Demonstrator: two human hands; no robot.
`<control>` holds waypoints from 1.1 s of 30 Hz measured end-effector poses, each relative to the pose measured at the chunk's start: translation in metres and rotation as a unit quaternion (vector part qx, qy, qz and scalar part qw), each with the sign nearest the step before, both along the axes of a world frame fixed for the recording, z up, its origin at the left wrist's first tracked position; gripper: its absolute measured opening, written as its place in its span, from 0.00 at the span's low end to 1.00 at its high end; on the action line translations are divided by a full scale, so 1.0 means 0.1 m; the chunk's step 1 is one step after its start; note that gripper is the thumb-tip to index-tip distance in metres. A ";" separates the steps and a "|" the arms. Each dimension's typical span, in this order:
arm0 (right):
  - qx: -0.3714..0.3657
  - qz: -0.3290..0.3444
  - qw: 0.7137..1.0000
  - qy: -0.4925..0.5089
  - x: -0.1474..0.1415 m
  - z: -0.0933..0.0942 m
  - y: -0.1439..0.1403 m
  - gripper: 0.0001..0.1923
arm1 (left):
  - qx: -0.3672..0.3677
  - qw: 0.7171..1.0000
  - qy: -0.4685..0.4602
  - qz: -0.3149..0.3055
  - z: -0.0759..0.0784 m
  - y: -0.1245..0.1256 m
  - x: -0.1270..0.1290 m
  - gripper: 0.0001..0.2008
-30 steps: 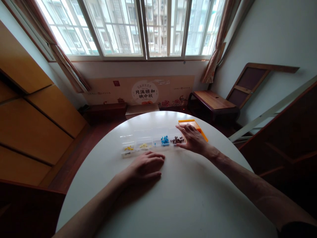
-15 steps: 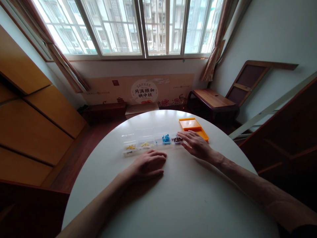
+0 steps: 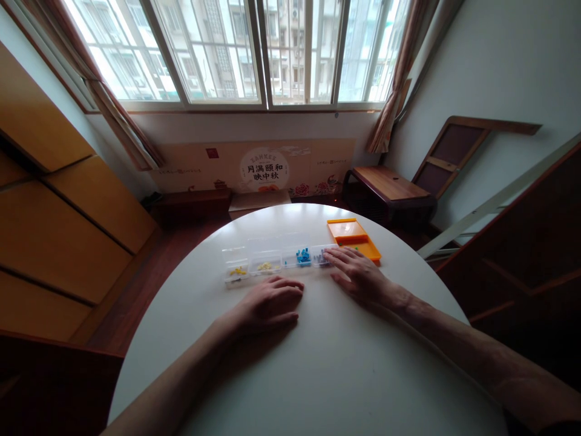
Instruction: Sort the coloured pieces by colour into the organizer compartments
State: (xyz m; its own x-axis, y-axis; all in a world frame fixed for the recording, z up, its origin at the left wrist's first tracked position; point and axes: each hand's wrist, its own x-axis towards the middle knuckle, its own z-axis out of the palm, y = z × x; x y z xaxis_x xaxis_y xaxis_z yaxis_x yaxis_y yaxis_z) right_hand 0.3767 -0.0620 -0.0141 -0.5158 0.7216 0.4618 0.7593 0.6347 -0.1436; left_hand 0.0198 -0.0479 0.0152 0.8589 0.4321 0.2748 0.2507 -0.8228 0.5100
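Four lots of small pieces sit sorted in the clear compartment box (image 3: pixel 279 259): yellow, pale yellow, blue, dark. Orange tray (image 3: pixel 353 237) to its right looks nearly bare, so sorting seems mostly done. Left hand (image 3: pixel 267 303) lies flat on the counter (image 3: pixel 318 363), grip loosely spread, holding nothing. Right hand (image 3: pixel 358 275) rests flat, fingertips at the box's right end, grip open, nothing held.
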 end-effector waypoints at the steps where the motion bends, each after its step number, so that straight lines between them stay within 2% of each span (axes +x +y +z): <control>1: 0.000 -0.001 1.000 0.001 0.00 -0.01 0.00 0.34 | -0.001 1.000 0.000 0.000 0.00 0.00 0.00 0.21; 7: 0.001 -0.001 1.000 -0.011 -0.01 -0.03 -0.03 0.34 | 0.005 1.000 0.006 0.003 0.01 -0.01 0.01 0.20; 14: -0.017 -0.014 0.999 -0.023 -0.09 0.01 -0.12 0.36 | 0.104 0.993 0.054 -0.001 -0.14 0.03 0.04 0.19; 20: -0.027 -0.035 0.998 -0.037 -0.16 -0.02 -0.16 0.37 | 0.120 0.991 0.052 0.000 -0.18 0.06 0.06 0.21; 26: -0.041 -0.016 0.998 -0.042 -0.14 0.02 -0.13 0.38 | 0.136 0.989 0.052 0.002 -0.19 0.06 0.11 0.21; 30: -0.047 -0.014 0.999 -0.023 -0.10 0.09 -0.10 0.32 | 0.132 0.990 0.042 0.001 -0.21 0.08 0.09 0.21; 33: -0.038 -0.021 0.999 0.004 0.00 0.15 0.05 0.28 | 0.125 0.991 0.043 0.004 -0.20 0.09 0.07 0.22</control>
State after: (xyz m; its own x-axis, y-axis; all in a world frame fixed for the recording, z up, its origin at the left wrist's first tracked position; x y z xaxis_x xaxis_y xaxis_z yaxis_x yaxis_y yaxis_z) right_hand 0.3763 -0.0570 0.0012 -0.4803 0.7762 0.4084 0.7841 0.5886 -0.1965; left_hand 0.0265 -0.0388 -0.0051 0.8805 0.3673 0.2997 0.2921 -0.9183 0.2673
